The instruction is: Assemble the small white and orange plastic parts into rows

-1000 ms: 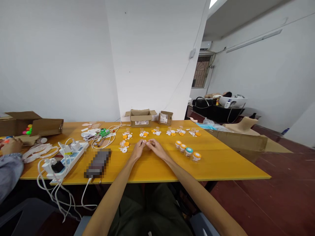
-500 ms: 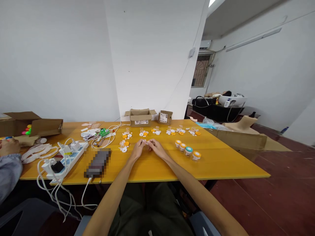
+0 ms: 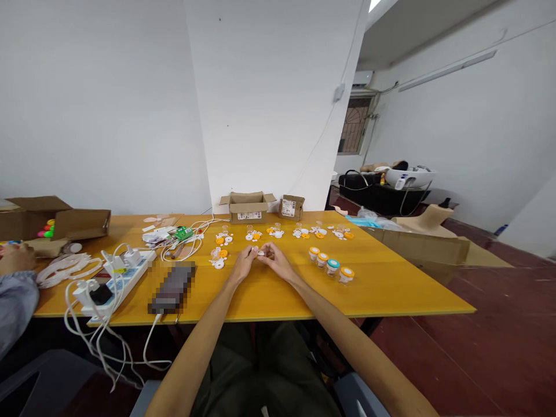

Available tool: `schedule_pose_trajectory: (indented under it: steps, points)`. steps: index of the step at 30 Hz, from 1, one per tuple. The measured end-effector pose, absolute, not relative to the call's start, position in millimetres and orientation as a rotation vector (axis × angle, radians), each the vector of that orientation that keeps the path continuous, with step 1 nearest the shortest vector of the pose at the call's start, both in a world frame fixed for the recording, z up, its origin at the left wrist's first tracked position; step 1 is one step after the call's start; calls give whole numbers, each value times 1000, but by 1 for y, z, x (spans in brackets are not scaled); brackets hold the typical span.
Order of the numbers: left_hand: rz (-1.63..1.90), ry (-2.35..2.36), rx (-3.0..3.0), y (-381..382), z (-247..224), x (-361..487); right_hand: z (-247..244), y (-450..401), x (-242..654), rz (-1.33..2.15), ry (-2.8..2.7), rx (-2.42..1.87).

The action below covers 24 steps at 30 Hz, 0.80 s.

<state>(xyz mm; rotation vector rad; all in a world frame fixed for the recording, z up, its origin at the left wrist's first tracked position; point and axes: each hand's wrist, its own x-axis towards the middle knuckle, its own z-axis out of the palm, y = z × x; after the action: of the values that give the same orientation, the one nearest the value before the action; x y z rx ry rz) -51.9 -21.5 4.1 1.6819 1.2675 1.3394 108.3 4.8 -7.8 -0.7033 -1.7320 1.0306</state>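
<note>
Left hand (image 3: pixel 244 265) and right hand (image 3: pixel 276 262) pinch a whitish piece (image 3: pixel 260 253); four capped jars (image 3: pixel 333 265) stand nearby, contents indistinct.

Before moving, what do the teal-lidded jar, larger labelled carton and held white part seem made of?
Teal-lidded jar: transparent, seemingly shiny body, so plastic or glass. Larger labelled carton: matte brown cardboard, apparently, given its folded flaps. White part: perhaps plastic from its whiteness; finish unclear.

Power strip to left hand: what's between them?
In the head view, a dark, pixelated phone-like device lies between the power strip and the left hand.
</note>
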Motion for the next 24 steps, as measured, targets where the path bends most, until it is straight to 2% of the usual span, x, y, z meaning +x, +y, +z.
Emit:
schedule_pose_trajectory:
  steps: [24]
  points:
    - [1347,1242,1653,-24,11,-49,-4,0,107,996,-1666,-724]
